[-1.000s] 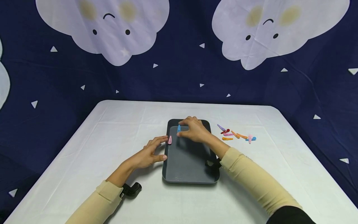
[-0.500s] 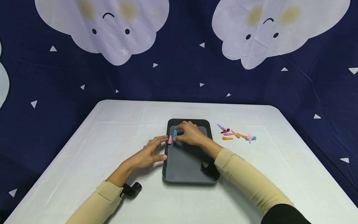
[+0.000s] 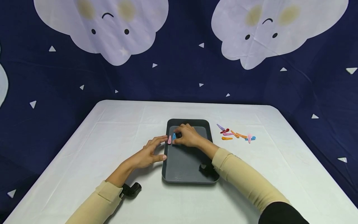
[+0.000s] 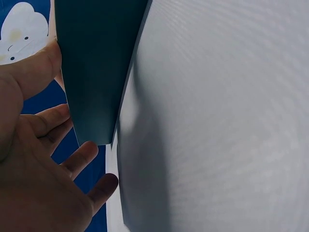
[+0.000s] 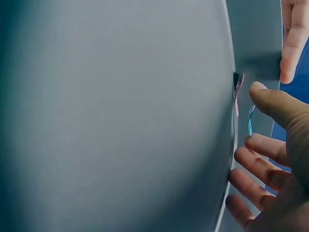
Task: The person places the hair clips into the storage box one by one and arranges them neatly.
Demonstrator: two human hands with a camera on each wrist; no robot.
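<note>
A dark grey rectangular tray (image 3: 184,168) lies on the table. Inside it, near the left wall, is a pink snap hair clip (image 3: 169,140). My right hand (image 3: 189,136) pinches a blue snap hair clip (image 3: 174,137) between thumb and index finger, just right of the pink one. The right wrist view shows the blue clip (image 5: 250,121) edge-on between thumb and fingertip, near the pink clip (image 5: 238,94). My left hand (image 3: 146,156) rests at the tray's left side, thumb and fingers extended with the tips at its wall. In the left wrist view its fingers (image 4: 81,159) are spread beside the tray.
Right of the tray, several hair clips lie loosely grouped: a purple clip (image 3: 220,127), a red clip (image 3: 225,131), an orange clip (image 3: 227,138), and a pink clip (image 3: 249,138) across a blue one. A white cloth (image 3: 112,124) covers the table; a dark patterned curtain (image 3: 179,77) hangs behind.
My right hand has moved left and slightly nearer with the blue hair clip, bringing it beside the pink one. My left hand and the tray stay put.
</note>
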